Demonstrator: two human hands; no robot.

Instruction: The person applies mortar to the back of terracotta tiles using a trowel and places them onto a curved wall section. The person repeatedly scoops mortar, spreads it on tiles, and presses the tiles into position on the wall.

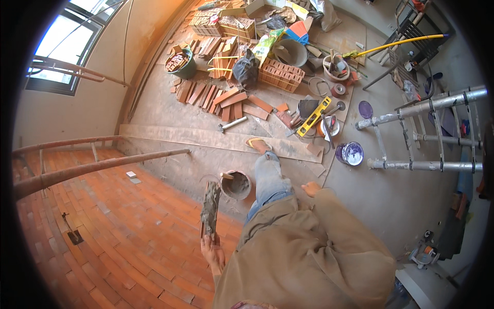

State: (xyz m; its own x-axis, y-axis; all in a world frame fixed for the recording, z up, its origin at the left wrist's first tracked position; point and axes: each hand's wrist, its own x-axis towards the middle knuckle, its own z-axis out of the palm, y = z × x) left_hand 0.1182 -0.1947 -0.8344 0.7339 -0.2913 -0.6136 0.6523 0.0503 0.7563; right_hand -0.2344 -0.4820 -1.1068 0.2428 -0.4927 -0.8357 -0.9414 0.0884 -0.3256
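Note:
My left hand [212,250] grips the near end of a narrow brick tile [209,208], whose upper face is coated with wet grey mortar. The tile is held up over the edge of the brick floor. Just beyond it stands a bucket of mortar [237,186], with a wooden handle [226,176] resting at its rim. My right hand [311,189] hangs beside my jeans leg, its fingers curled and nothing visible in them. One sandalled foot [259,145] rests on a long wooden board [206,138].
Laid brick tiles [128,221] cover the left floor, below a rusty metal frame [103,169]. Loose tiles [206,96], a hammer [234,123], a yellow spirit level [314,117] and a paint can [350,153] lie ahead. A ladder-like metal frame [432,110] leans at right.

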